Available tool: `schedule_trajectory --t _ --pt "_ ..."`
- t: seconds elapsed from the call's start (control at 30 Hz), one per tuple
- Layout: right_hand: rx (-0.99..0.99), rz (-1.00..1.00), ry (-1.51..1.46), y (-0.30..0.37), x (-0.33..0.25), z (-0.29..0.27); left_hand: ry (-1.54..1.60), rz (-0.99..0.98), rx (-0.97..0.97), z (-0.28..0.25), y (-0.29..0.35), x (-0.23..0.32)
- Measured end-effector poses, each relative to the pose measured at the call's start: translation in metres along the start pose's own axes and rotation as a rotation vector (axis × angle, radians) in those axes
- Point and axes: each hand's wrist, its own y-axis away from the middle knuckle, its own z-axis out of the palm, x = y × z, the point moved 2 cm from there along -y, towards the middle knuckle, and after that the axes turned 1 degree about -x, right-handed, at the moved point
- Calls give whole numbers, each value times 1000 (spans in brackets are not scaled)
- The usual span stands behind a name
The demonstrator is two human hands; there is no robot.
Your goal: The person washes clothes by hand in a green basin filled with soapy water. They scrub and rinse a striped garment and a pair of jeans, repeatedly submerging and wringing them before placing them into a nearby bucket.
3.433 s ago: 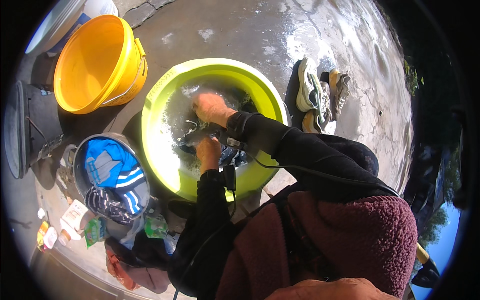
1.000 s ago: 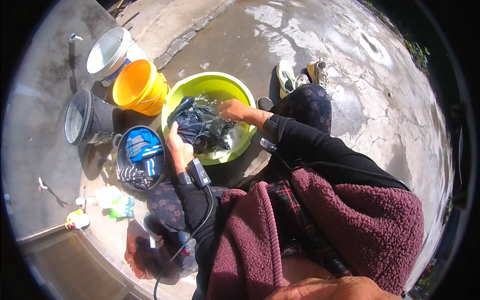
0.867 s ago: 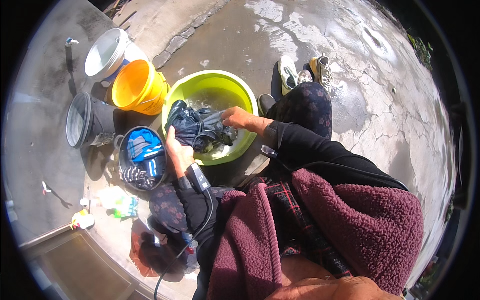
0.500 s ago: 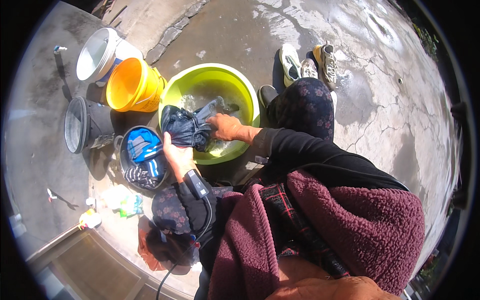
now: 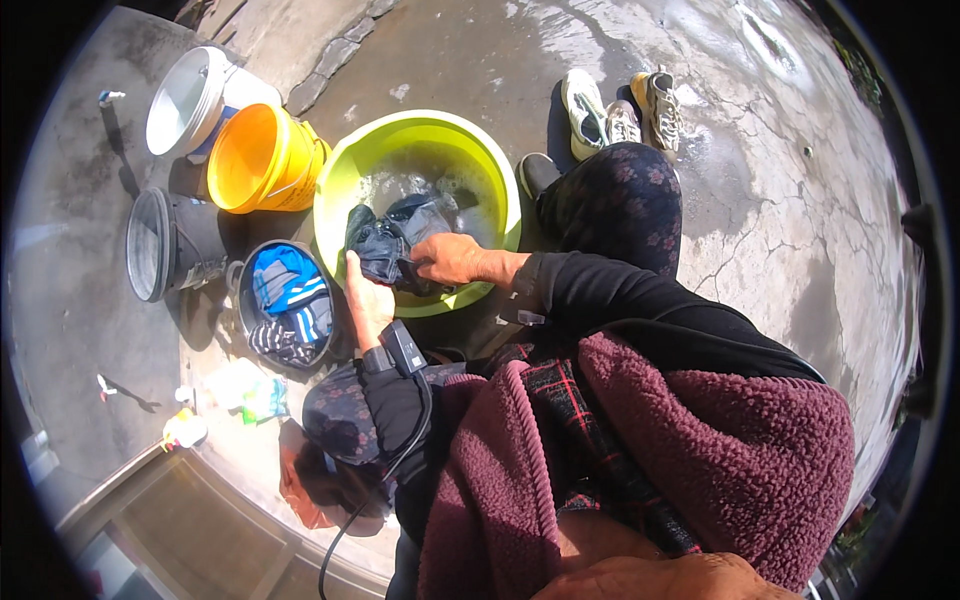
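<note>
Both hands (image 5: 369, 304) (image 5: 448, 260), partly curled, grip dark wet cloth (image 5: 376, 248).

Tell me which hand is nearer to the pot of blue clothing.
Left. The left hand is just right of the pot, gripping the dark garment; the right hand is farther right, over the green basin, on the same garment.

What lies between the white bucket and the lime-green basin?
The yellow bucket. In the head view it stands between the white bucket and the lime-green basin.
</note>
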Motion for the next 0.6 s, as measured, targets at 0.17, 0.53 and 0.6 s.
schedule_trajectory --t 0.17,0.53,0.6 --pt "24 -102 189 11 0 7 -799 0 391 -6 27 -17" --pt "-58 -315 413 24 -6 31 -616 -306 254 -41 28 -42" --pt "-97 -313 418 27 -2 35 -507 -260 226 -45 25 -48"
